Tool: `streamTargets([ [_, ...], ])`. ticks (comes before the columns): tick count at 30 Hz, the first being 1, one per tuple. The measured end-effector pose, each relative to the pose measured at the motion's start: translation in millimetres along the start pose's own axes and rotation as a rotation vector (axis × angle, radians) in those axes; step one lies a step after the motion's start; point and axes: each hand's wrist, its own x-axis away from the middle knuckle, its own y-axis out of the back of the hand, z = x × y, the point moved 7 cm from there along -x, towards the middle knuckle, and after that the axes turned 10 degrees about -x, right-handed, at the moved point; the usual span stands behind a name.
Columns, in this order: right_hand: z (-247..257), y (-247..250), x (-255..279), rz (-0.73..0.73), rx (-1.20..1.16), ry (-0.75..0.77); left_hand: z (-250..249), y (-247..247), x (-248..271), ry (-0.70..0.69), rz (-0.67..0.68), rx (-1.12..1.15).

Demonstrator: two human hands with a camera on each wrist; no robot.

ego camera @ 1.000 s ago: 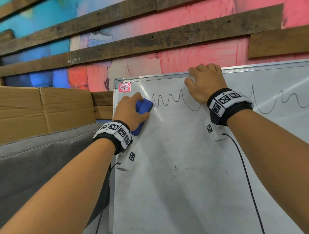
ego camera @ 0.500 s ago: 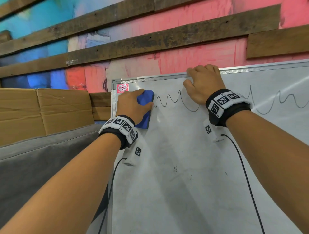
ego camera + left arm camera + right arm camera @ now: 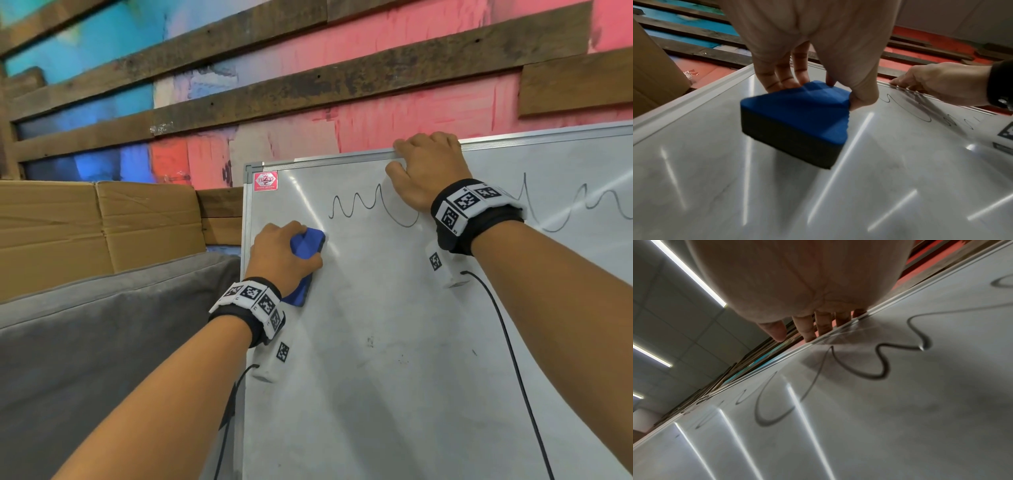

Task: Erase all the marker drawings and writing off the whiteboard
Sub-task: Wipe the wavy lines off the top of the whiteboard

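A whiteboard (image 3: 394, 342) leans against a painted plank wall (image 3: 308, 85), bare board spreading below both hands. The right hand (image 3: 428, 171) hooks its top edge; the left hand (image 3: 281, 257) grips a blue eraser (image 3: 306, 246) below-left of the black scribble (image 3: 359, 205).

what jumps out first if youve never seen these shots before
The blue eraser stands out most, gripped by the left hand against the whiteboard near its upper left corner. Next comes the black wavy marker line running along the top of the board, where the right hand holds the top edge. Behind, a pink and blue painted wall with dark wooden planks fills the background.
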Motion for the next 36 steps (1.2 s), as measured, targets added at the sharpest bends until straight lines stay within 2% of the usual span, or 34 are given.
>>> streamTargets([
  [6,1,4,1,-0.011,-0.003,0.008,-5,6,-10,-0.03,-0.016,-0.04],
  [15,4,7,4,-0.032,-0.001,0.033,-36,25,-50,-0.017,-0.094,0.039],
  [24,3,4,3,-0.041,-0.01,0.027,-34,-2,-9,-0.021,-0.051,0.07],
  [32,4,6,4,-0.047,-0.003,0.028,-46,20,-42,-0.005,-0.133,0.083],
  [36,4,5,4,-0.049,-0.011,0.031,-49,17,-32,-0.019,-0.135,0.112],
])
